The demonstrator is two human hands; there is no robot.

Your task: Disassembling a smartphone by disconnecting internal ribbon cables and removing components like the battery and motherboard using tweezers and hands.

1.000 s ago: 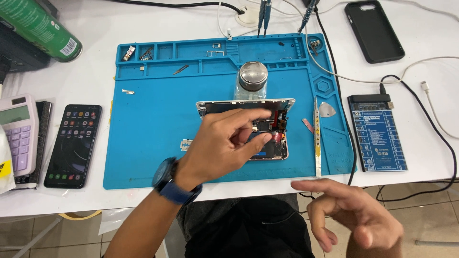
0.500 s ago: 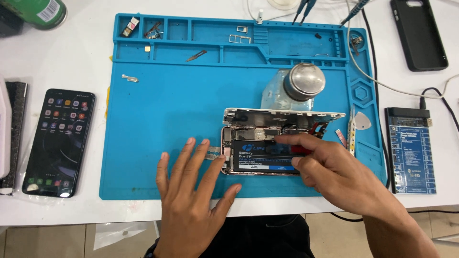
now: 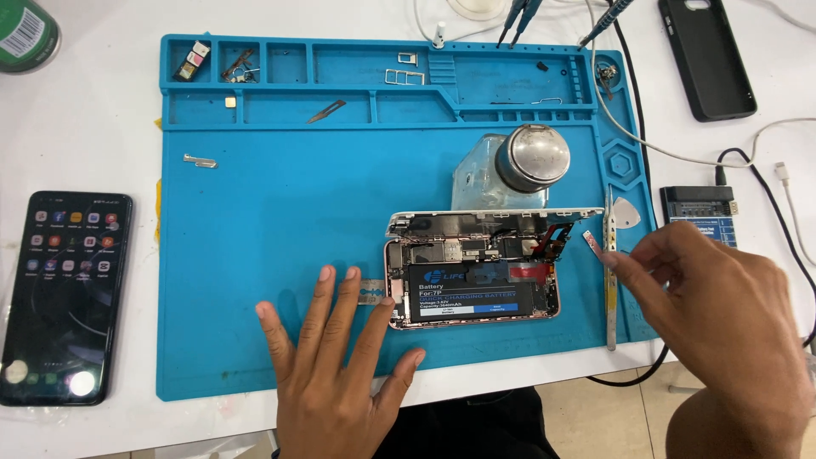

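An opened phone (image 3: 473, 287) lies on the blue work mat (image 3: 280, 221), its battery and boards showing. Its screen (image 3: 493, 221) stands hinged up along the far edge, against a round metal-topped jar (image 3: 532, 156). My left hand (image 3: 340, 374) rests flat on the mat just left of the phone, fingers spread, with its fingertips by a thin metal blade (image 3: 371, 295). To the right of the phone my right hand (image 3: 714, 314) hovers with its fingers loosely curled. Its index tip is at a small pink strip (image 3: 589, 240); whether it grips the strip is unclear.
Tweezers (image 3: 609, 289) lie along the mat's right edge beside a white pick (image 3: 627, 212). A lit black phone (image 3: 64, 293) lies left of the mat. A black phone case (image 3: 705, 55) and a small blue circuit board (image 3: 701, 212) with cables sit at the right. Small parts fill the mat's top trays.
My right hand has drawn back off the opened phone to its right side. My left hand has stayed flat on the mat. The view has shifted slightly.
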